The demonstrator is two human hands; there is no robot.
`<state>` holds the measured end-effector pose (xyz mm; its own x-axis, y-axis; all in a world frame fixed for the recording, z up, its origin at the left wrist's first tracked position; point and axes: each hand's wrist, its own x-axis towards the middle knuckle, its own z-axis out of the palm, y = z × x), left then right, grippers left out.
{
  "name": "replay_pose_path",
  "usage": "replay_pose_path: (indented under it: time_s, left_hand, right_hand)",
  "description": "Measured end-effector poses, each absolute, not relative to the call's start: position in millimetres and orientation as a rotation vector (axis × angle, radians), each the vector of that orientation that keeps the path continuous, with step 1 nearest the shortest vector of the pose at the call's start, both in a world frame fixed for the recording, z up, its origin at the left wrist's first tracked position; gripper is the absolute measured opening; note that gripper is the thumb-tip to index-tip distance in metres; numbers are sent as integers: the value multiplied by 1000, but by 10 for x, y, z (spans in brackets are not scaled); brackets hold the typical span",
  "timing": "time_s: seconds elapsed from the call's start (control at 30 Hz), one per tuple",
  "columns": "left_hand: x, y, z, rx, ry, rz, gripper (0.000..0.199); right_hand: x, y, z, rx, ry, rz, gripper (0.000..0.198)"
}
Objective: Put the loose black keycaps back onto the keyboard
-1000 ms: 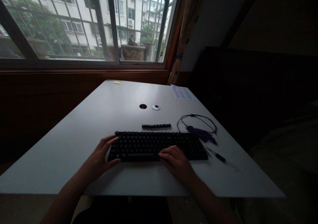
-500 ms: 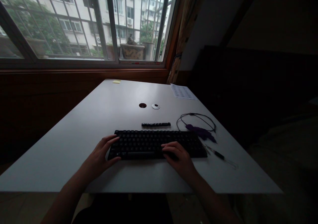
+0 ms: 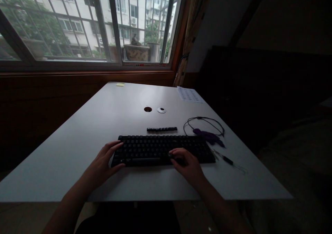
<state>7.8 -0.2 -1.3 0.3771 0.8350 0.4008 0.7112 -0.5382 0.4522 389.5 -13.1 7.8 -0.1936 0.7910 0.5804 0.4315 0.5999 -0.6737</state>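
A black keyboard (image 3: 145, 151) lies flat near the front of the white table. My left hand (image 3: 107, 159) grips its left end, thumb at the front corner and fingers along the far left side. Over the right part of the keys, my right hand (image 3: 185, 161) is closed in a pinch. A small dark keycap (image 3: 170, 155) shows between its thumb and fingertips, just above the keyboard; its marking is too dark to read. Behind the keyboard lies a short row of loose black keycaps (image 3: 162, 129).
Right of the keyboard lies a wire keycap puller (image 3: 228, 160) with a dark handle. A purple cloth (image 3: 209, 137) and a coiled black cable (image 3: 219, 123) lie behind it. Farther back are a cable hole (image 3: 147, 109), its round cover (image 3: 161, 110), a printed sheet (image 3: 189, 94) and yellow notes (image 3: 120, 84).
My right thumb and fingertips have shifted slightly, and the small dark keycap between them shows more clearly. My left hand stays on the keyboard's left end. The view has shifted slightly.
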Motion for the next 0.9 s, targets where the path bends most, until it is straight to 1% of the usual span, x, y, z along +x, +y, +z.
replay_pose_path:
  time_s: [0.13, 0.3, 0.5, 0.67, 0.8, 0.9]
  left_hand:
    - [78, -2, -15, 2434, 1380, 898, 67]
    - [80, 5, -20, 2435, 1382, 901, 65]
    - [72, 11, -27, 2424, 1382, 904, 65]
    - [68, 16, -40, 2417, 1381, 895, 65]
    - [58, 31, -65, 2428, 1368, 919, 66]
    - [55, 33, -71, 2441, 1357, 919, 66]
  right_hand:
    - [3900, -137, 90, -977, -1856, 417, 9]
    - [3915, -138, 88, -938, -1839, 447, 6]
    - [3911, -133, 131, -945, -1844, 450, 9]
    - [3876, -136, 140, -923, -1938, 385, 19]
    - [3854, -128, 131, -915, -1981, 365, 17]
    - [3843, -109, 134, -913, -2027, 288, 16]
